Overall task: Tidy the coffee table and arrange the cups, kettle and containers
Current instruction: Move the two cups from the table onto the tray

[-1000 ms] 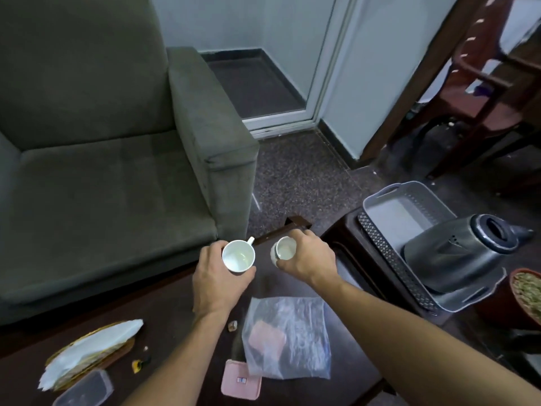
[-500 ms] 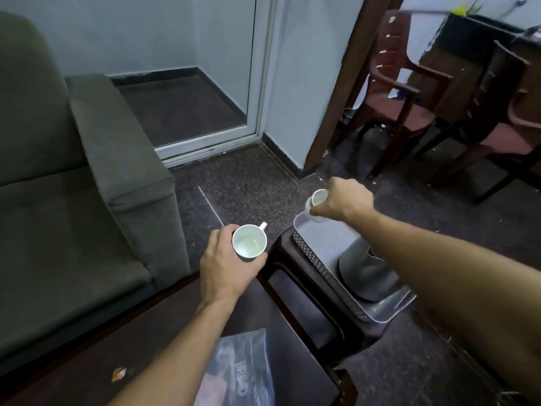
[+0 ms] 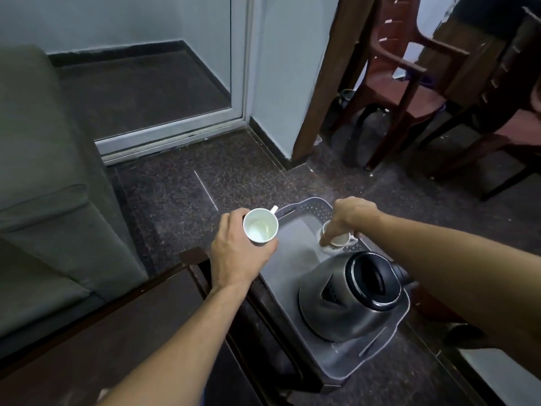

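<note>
1. The small white cup (image 3: 336, 238) tilts at the far corner of the grey tray (image 3: 295, 259), pinched by the right hand (image 3: 351, 213).
2. A second white cup (image 3: 260, 226), upright, is gripped by the left hand (image 3: 237, 253) — over the tray's left rim.
3. The steel kettle (image 3: 348, 294) fills the near end.
4. Likely setting cups down; next: level, release, seat the second alongside.

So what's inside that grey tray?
A steel kettle and a white cup, held by the right hand at the far corner. The kettle hides the tray floor beneath.
</note>
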`<state>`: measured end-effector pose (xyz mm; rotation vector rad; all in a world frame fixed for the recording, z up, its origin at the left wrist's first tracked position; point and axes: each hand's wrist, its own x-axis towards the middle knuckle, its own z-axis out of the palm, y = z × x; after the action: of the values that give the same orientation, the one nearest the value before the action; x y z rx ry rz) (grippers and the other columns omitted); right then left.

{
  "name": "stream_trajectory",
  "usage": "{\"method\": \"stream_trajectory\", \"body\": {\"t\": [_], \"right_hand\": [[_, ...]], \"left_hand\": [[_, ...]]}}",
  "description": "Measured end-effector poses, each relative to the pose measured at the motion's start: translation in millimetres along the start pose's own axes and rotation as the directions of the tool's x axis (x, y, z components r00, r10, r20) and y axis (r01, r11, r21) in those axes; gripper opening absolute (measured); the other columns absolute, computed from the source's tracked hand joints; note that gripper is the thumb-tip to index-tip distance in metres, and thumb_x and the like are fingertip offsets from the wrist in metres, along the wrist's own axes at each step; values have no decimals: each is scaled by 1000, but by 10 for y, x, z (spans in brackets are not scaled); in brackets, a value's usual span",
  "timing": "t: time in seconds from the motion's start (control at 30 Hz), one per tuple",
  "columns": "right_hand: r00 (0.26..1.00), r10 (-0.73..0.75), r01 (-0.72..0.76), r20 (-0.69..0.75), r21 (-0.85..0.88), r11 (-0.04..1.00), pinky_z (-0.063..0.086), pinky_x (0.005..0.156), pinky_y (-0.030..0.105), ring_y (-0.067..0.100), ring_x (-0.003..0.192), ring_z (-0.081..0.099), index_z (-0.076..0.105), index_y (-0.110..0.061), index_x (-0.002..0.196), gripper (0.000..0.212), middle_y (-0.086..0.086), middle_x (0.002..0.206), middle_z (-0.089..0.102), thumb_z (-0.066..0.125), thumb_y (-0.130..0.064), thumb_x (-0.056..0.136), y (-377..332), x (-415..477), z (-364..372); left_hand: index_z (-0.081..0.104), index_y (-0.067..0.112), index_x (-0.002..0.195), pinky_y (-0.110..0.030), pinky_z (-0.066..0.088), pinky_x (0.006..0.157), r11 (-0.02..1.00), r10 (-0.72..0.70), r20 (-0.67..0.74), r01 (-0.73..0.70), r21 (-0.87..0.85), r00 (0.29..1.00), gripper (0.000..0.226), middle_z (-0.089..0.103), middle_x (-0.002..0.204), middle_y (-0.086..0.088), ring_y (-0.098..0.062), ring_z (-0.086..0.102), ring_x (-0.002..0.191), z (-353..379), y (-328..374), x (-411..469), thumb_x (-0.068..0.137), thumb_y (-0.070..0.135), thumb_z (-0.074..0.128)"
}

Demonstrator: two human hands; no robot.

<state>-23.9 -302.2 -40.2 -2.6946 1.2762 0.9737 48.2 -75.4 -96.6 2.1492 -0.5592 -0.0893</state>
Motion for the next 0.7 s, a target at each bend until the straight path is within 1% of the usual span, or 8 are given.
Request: {"method": "stream_trajectory", "body": {"t": [0.07,0.13,0.23,0.3,0.37,0.47,0.63,0.7], "right_hand": [[1000,-19,19,20,-10,1000,62,89,39,23,84,74,59,-23,91,69,-1,85,65,89,-70,49,45,134,61],[999,-26,27,39,-25,999,62,88,37,22,78,71,59,-23,89,69,-3,77,63,87,-71,50,80,237,117],[996,-31,34,78,-46,998,63,84,34,20,69,68,58,-19,75,68,-4,70,62,87,-72,46,121,337,200],[993,-48,53,103,-45,998,63,83,32,18,64,66,56,-19,69,67,-4,65,62,88,-72,44,149,372,262],[989,-73,79,129,-39,996,63,82,31,17,63,66,56,-18,68,67,-4,63,62,88,-73,47,185,394,321],[984,-105,109,145,-18,994,63,82,32,16,63,66,54,-18,67,68,-3,64,62,87,-76,50,238,416,387],[981,-137,140,140,-12,990,61,76,27,13,53,64,55,-17,68,76,-6,60,65,82,-85,47,322,427,377],[981,-150,149,123,20,989,59,68,26,12,49,67,57,-18,73,77,-6,60,68,81,-86,46,387,436,315]], "left_hand": [[59,25,116,-38,51,77,1000,6,19,-6,10,1000,68,60,111,3,-27,64,95,205,84,74,57,41,89],[59,25,116,-38,51,76,1000,18,34,-19,22,999,67,59,112,3,-27,64,95,398,147,125,58,42,88],[57,28,114,-39,53,76,999,33,60,-36,34,998,66,59,111,5,-27,65,94,663,218,166,57,46,86],[56,31,111,-36,53,75,998,34,82,-39,49,996,66,59,109,7,-25,65,92,815,250,184,56,49,85],[55,32,110,-33,52,75,997,37,99,-43,56,994,65,58,108,9,-22,65,91,956,265,196,55,50,85],[54,33,109,-35,52,76,997,38,129,-45,58,991,64,58,107,10,-20,64,92,1134,278,188,56,49,86],[54,29,110,-37,49,78,996,29,161,-42,81,987,65,60,110,8,-23,64,97,1347,293,156,56,46,88],[54,30,109,-37,48,77,996,20,178,-34,81,984,64,60,109,8,-24,65,96,1400,301,153,57,45,88]]}}
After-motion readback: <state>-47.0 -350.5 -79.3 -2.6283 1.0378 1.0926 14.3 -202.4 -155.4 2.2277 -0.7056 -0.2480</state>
